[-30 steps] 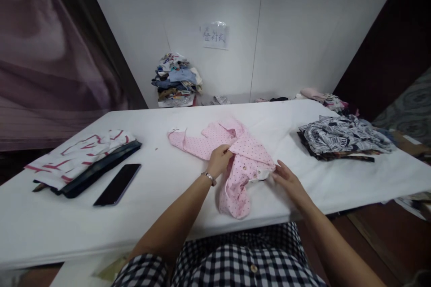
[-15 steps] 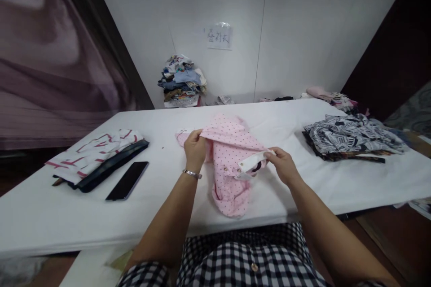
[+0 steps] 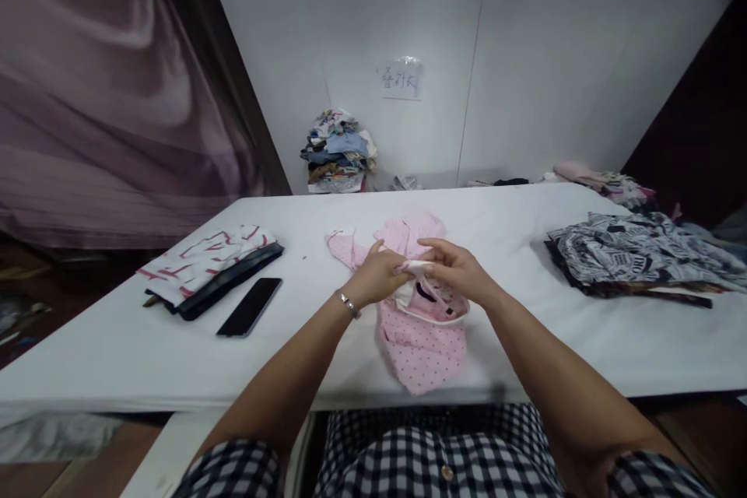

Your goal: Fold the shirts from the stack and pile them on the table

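Note:
A pink shirt with small dark dots (image 3: 426,358) lies crumpled at the middle of the white-covered table. Its white collar edge is gathered upward, and a dark label shows inside the neck. My left hand (image 3: 382,274) pinches the collar from the left, a metal bracelet on its wrist. From the right, my right hand (image 3: 455,268) grips the same collar, close to the left one. One sleeve with a white cuff stretches out to the upper left. The part of the shirt beneath my hands is hidden.
At the left, folded clothes (image 3: 204,261) lie beside a black phone (image 3: 250,307). A stack of printed shirts (image 3: 630,253) sits at the right. Beyond the table's far edge, a tall clothes pile (image 3: 341,152) stands against the wall, under a paper sign (image 3: 401,79).
My hands have come together at the collar; the left let go of the shirt's upper left part. The shirt is bunched more, and the view has shifted slightly.

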Demonstrator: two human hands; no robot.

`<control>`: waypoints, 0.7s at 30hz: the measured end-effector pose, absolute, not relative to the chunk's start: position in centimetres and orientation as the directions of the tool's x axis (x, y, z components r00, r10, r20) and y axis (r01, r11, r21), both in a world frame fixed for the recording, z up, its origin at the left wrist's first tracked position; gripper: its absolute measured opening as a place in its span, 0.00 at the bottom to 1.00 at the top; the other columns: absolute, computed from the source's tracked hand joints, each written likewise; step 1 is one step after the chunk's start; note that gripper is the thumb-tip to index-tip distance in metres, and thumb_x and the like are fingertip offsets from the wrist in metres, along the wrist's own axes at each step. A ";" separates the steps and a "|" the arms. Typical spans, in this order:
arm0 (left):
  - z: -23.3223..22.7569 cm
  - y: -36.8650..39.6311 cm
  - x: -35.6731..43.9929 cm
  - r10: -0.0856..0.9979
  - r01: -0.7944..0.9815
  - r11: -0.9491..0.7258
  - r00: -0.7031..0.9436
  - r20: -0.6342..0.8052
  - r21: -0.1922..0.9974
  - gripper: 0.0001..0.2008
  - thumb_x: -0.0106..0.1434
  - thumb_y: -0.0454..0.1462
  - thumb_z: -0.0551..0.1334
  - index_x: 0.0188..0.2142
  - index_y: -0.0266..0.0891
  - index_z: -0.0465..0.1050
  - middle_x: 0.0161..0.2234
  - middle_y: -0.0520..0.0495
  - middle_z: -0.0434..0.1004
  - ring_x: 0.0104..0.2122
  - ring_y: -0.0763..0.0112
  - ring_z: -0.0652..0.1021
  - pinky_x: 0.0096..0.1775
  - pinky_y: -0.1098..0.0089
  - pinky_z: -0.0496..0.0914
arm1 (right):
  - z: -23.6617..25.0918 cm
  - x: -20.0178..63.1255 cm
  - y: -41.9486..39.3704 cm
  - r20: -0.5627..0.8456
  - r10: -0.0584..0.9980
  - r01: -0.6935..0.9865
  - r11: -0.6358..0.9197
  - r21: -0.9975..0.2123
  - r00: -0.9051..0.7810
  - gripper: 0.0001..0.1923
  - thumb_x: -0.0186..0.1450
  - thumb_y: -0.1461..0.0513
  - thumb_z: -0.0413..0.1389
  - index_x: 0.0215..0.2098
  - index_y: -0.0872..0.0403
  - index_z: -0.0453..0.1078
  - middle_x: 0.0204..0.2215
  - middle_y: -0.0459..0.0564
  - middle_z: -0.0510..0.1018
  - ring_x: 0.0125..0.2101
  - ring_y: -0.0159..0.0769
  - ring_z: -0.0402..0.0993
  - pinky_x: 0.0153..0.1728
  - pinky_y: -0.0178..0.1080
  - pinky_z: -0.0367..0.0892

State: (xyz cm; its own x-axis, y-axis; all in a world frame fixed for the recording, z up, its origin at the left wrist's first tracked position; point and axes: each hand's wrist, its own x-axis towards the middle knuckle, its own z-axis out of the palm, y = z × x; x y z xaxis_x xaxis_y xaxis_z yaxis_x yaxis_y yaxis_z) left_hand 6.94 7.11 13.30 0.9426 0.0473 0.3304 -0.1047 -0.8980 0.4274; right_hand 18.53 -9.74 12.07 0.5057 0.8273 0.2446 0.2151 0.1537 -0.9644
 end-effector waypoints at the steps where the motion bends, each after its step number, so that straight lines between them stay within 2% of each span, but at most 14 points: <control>1: 13.2 7.6 6.8 0.076 -0.095 -0.899 0.927 0.366 0.428 0.07 0.59 0.38 0.61 0.25 0.43 0.71 0.24 0.54 0.74 0.32 0.69 0.75 0.60 0.52 0.52 | 11.4 18.5 -10.1 0.241 0.819 0.191 0.163 -0.968 0.521 0.31 0.57 0.53 0.61 0.56 0.51 0.65 0.36 0.49 0.78 0.31 0.35 0.73 0.31 0.36 0.69; 4: 13.0 8.8 6.1 0.207 -0.122 -0.860 0.804 0.557 0.495 0.08 0.59 0.35 0.59 0.23 0.42 0.70 0.23 0.52 0.73 0.29 0.69 0.73 0.50 0.61 0.64 | 8.3 17.9 -11.2 0.229 0.800 0.191 0.146 -0.971 0.555 0.38 0.55 0.51 0.63 0.61 0.50 0.59 0.49 0.53 0.75 0.46 0.43 0.72 0.45 0.44 0.69; 7: 13.0 9.0 5.5 0.367 -0.137 -0.809 0.642 0.673 0.572 0.06 0.59 0.36 0.59 0.26 0.42 0.73 0.25 0.51 0.74 0.30 0.68 0.73 0.38 0.67 0.66 | 4.4 16.3 -11.8 0.242 0.820 0.194 0.163 -0.967 0.518 0.39 0.52 0.52 0.66 0.59 0.51 0.62 0.55 0.53 0.70 0.54 0.47 0.67 0.53 0.48 0.63; 9: 13.2 8.5 5.4 0.431 -0.138 -0.792 0.563 0.705 0.595 0.06 0.59 0.36 0.59 0.28 0.42 0.74 0.26 0.51 0.74 0.29 0.69 0.73 0.36 0.68 0.66 | 2.2 15.0 -11.7 0.184 0.821 0.138 0.130 -0.982 0.540 0.34 0.53 0.51 0.65 0.55 0.52 0.66 0.51 0.53 0.74 0.50 0.47 0.70 0.51 0.49 0.65; 11: 13.7 8.1 5.3 0.438 -0.153 -0.799 0.516 0.736 0.582 0.05 0.59 0.37 0.60 0.29 0.43 0.74 0.27 0.51 0.75 0.31 0.69 0.73 0.38 0.68 0.66 | 0.9 13.9 -11.6 0.072 0.808 0.049 0.053 -0.997 0.585 0.24 0.55 0.49 0.63 0.44 0.54 0.72 0.41 0.52 0.79 0.41 0.46 0.75 0.44 0.49 0.69; 13: 14.3 8.1 5.2 0.432 -0.168 -0.813 0.467 0.771 0.557 0.05 0.59 0.36 0.60 0.29 0.43 0.75 0.28 0.51 0.76 0.33 0.69 0.74 0.39 0.67 0.67 | 0.8 13.6 -11.7 -0.017 0.771 -0.042 0.013 -0.999 0.637 0.18 0.56 0.48 0.60 0.35 0.54 0.74 0.31 0.51 0.80 0.33 0.45 0.75 0.37 0.47 0.71; 15: 14.8 8.4 4.8 0.458 -0.158 -0.815 0.414 0.787 0.557 0.05 0.59 0.37 0.60 0.29 0.43 0.75 0.29 0.51 0.76 0.34 0.68 0.74 0.40 0.68 0.67 | 2.2 14.4 -11.9 -0.040 0.694 -0.112 0.060 -0.992 0.719 0.16 0.55 0.50 0.60 0.33 0.54 0.73 0.27 0.49 0.79 0.28 0.43 0.74 0.32 0.45 0.71; 17: 15.1 8.8 4.4 0.504 -0.143 -0.792 0.395 0.768 0.593 0.05 0.59 0.37 0.60 0.29 0.43 0.74 0.29 0.51 0.75 0.34 0.69 0.74 0.40 0.68 0.67 | 4.7 16.2 -12.3 -0.014 0.587 -0.146 0.178 -0.973 0.810 0.14 0.54 0.54 0.61 0.35 0.53 0.73 0.27 0.48 0.79 0.28 0.41 0.75 0.31 0.42 0.71; 21: 14.7 8.3 3.7 0.564 -0.186 -0.642 0.542 0.623 0.744 0.05 0.57 0.38 0.61 0.29 0.41 0.74 0.27 0.51 0.75 0.30 0.70 0.73 0.35 0.69 0.68 | 9.7 20.3 -13.3 0.092 0.368 -0.051 0.362 -0.931 0.925 0.17 0.52 0.58 0.61 0.40 0.52 0.72 0.34 0.50 0.81 0.36 0.44 0.77 0.36 0.41 0.72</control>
State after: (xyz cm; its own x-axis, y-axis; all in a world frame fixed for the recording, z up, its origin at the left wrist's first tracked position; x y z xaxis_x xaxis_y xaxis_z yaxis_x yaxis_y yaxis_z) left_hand 3.66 8.33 14.65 0.5416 0.5644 0.6230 -0.1865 -0.6419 0.7437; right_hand 20.31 -13.26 9.74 0.9253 0.3679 0.0920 -0.0514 0.3619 -0.9308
